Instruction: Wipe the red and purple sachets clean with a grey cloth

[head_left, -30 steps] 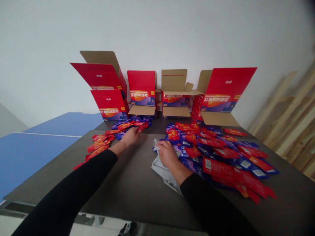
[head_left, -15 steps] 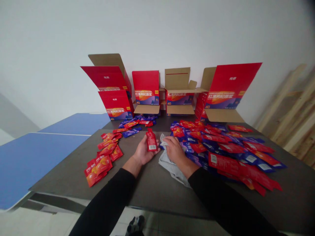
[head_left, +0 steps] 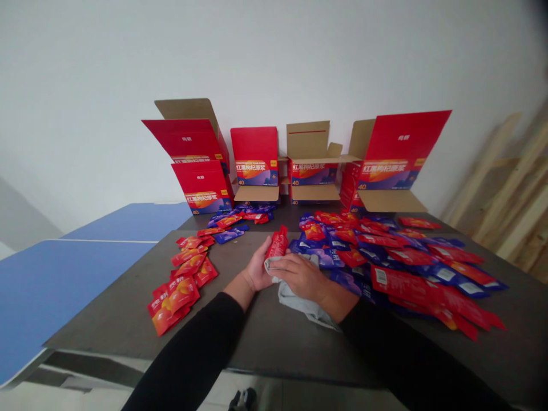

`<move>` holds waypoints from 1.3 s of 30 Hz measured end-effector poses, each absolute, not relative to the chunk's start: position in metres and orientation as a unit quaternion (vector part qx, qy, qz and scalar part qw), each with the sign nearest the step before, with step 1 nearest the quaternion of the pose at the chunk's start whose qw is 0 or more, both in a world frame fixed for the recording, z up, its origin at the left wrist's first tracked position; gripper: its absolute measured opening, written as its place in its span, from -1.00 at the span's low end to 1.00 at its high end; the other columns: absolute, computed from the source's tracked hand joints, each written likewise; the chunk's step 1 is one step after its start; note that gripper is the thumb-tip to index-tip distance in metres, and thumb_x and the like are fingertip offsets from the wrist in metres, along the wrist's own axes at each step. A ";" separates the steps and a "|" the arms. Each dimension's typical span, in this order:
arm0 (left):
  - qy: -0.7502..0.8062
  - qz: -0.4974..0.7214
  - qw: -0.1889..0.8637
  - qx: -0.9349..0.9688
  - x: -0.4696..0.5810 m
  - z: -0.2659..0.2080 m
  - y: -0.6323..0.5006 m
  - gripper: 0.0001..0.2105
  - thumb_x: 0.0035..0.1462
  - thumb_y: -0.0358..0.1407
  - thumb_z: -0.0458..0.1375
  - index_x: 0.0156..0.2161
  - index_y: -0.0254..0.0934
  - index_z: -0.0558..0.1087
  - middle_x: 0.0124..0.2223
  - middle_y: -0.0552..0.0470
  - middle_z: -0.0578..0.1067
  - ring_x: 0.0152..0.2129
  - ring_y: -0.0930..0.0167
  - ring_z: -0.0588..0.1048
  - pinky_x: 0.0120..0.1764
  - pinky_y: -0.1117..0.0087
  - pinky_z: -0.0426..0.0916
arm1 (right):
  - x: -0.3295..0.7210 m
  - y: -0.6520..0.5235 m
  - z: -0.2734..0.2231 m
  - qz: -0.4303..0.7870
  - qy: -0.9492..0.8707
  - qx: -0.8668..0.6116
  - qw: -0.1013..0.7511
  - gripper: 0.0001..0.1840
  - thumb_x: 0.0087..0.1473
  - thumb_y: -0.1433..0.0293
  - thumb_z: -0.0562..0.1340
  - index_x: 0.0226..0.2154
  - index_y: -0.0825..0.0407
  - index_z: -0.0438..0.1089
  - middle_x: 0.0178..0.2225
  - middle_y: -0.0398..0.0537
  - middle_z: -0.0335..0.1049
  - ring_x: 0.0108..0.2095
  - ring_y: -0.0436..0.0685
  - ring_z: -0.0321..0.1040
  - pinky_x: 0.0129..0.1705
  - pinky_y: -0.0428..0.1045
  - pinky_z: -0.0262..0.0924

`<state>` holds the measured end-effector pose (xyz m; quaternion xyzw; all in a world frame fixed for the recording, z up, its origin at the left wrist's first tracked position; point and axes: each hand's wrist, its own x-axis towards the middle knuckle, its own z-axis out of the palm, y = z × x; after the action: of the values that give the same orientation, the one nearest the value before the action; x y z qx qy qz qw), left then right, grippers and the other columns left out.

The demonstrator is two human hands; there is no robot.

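Over the middle of the dark table, my left hand (head_left: 258, 267) holds a red spouted pouch (head_left: 279, 242) with its narrow end pointing away from me. My right hand (head_left: 299, 277) grips a grey cloth (head_left: 306, 305) and presses it against the lower part of the pouch, which the cloth and fingers cover. The rest of the cloth hangs down toward the tabletop. Beside my right hand lies a big mixed heap of red and purple pouches (head_left: 385, 242). To the left of my left hand runs a line of red pouches (head_left: 188, 265), overlapping one another.
Several open red cartons stand along the back, among them a flared one (head_left: 406, 148) at right and a left one (head_left: 203, 185). A small pile of pouches (head_left: 231, 218) lies before them. A blue table (head_left: 115, 257) adjoins at left; wooden slats (head_left: 514, 200) lean at right.
My right hand has brought the cloth leftward onto the pouch. The pouch has tilted and shifted slightly right in my left hand, and its white label is now covered.
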<state>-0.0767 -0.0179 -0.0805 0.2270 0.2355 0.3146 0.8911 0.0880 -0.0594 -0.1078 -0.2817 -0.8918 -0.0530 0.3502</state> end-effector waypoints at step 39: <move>0.249 0.286 0.899 0.221 -0.067 -0.084 -0.021 -0.52 0.38 -0.05 -0.05 -0.43 -0.38 0.42 -0.57 0.02 0.38 -0.67 0.52 0.35 -0.58 0.53 0.23 | 0.098 -0.063 -0.099 -0.111 -0.880 -0.208 0.413 -0.59 0.23 0.54 0.14 0.05 -0.10 0.46 -0.04 -0.06 0.52 -0.09 0.19 0.40 -0.03 0.10 0.40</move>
<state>-0.0665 -0.0208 -0.0840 0.2210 0.2490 0.2859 0.8985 0.0983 -0.0626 -0.0987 -0.2080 -0.8796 -0.1109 0.4133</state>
